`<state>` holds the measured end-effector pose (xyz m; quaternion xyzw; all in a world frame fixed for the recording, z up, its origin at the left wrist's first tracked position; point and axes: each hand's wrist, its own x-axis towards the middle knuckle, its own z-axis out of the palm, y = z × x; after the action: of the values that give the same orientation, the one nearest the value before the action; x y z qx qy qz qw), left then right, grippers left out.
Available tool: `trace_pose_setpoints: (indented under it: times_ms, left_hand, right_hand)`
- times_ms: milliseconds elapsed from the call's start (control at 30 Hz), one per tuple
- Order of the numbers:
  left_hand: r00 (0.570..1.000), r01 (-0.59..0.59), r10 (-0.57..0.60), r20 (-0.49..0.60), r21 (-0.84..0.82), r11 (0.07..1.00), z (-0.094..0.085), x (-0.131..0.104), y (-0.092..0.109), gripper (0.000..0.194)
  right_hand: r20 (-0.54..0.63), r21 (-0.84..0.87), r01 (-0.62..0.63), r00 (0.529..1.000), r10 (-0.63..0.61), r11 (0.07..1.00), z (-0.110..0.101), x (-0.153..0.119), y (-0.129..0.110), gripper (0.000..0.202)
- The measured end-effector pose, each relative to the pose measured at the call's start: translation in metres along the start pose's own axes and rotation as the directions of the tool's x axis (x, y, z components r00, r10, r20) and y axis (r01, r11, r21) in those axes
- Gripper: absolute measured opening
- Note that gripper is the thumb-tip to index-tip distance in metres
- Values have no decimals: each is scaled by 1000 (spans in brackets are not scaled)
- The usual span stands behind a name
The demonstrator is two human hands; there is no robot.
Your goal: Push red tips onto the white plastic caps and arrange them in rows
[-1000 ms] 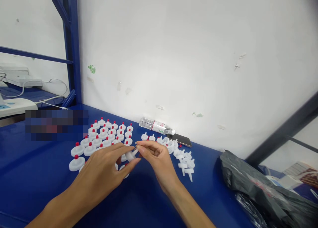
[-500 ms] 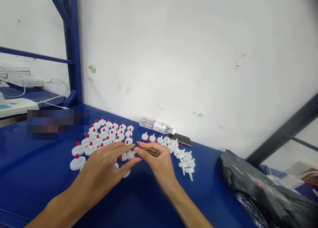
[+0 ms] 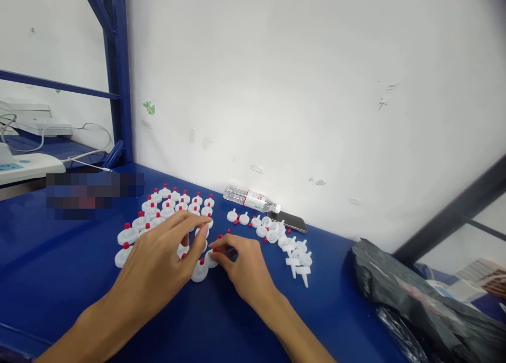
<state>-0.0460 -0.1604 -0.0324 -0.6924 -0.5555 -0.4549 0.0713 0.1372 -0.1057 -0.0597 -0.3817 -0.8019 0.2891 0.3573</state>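
Observation:
My right hand (image 3: 247, 260) pinches a white nozzle cap with a red tip (image 3: 212, 258) low over the blue table, just right of another red-tipped cap (image 3: 200, 271). Whether the pinched cap rests on the tabletop I cannot tell. My left hand (image 3: 164, 252) hovers over the group of red-tipped caps, thumb and fingers apart, with nothing between them. Several of these caps (image 3: 127, 234) stand upright in rough rows, some hidden behind that hand. To the right lie loose white nozzle caps without red tips (image 3: 303, 271), and small red tips (image 3: 236, 222) are scattered among them.
A clear plastic bottle (image 3: 253, 198) lies along the wall, with a phone (image 3: 290, 222) beside its neck. A dark grey plastic bag (image 3: 395, 289) covers the table's right side. At the left stand a blue metal frame (image 3: 118, 78) and a white power strip (image 3: 31, 167).
My left hand has let go of the cap and opened, shifting slightly left. My right hand has moved down and left with the red-tipped cap to the edge of the group.

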Motion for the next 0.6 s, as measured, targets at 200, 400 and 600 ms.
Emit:
trace_pose_setpoints:
  times_ms: [200,400,600]
  left_hand:
    - [999,2,-2,33,9,1000,1,-3,-4,31]
    - [999,24,-23,41,-9,1000,1,-2,-2,32]
    - [1000,-7,7,28,-25,1000,0,-1,-3,31]
  right_hand:
    - [71,-3,31,997,-31,1000,4,-3,-6,31]
    - [-101,-111,73,991,-84,991,-20,8,-2,27]
    - [-144,-575,-31,988,-63,817,-31,63,23,19]
